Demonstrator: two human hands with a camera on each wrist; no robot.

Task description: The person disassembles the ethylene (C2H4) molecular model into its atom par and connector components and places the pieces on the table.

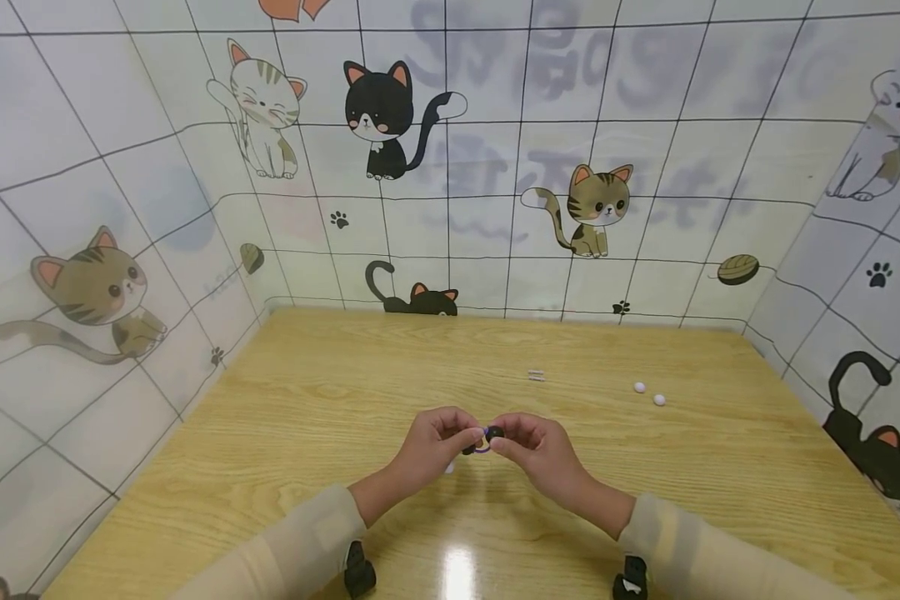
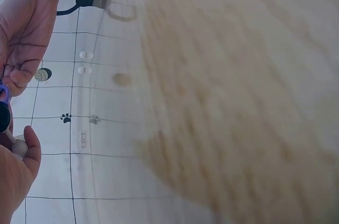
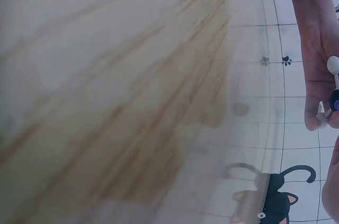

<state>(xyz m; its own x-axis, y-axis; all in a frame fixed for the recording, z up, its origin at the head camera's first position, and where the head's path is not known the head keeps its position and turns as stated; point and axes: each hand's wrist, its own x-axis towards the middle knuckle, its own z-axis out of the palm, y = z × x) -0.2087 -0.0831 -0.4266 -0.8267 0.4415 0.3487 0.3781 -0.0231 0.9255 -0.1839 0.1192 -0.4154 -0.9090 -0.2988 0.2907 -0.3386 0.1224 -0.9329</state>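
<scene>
Both hands meet over the middle of the table. My left hand (image 1: pixel 437 440) holds a small assembly by its left side, between thumb and fingers. A dark round part (image 1: pixel 468 450) peeks out there, and a white ball (image 1: pixel 449 468) shows below the hand. My right hand (image 1: pixel 542 454) pinches a black ball (image 1: pixel 497 432). Between the hands curves a thin purple ring (image 1: pixel 483 451). In the left wrist view, a white ball (image 2: pixel 19 148) on a pale rod joins a black ball (image 2: pixel 5 116) beside the purple piece (image 2: pixel 4 92). Fingers hide much of the assembly.
Two white balls (image 1: pixel 640 387) lie on the right of the wooden table (image 1: pixel 330 367). Two short pale rods (image 1: pixel 536 376) lie side by side behind the hands. A wall covering (image 1: pixel 487 167) with printed cats encloses the table at back and sides.
</scene>
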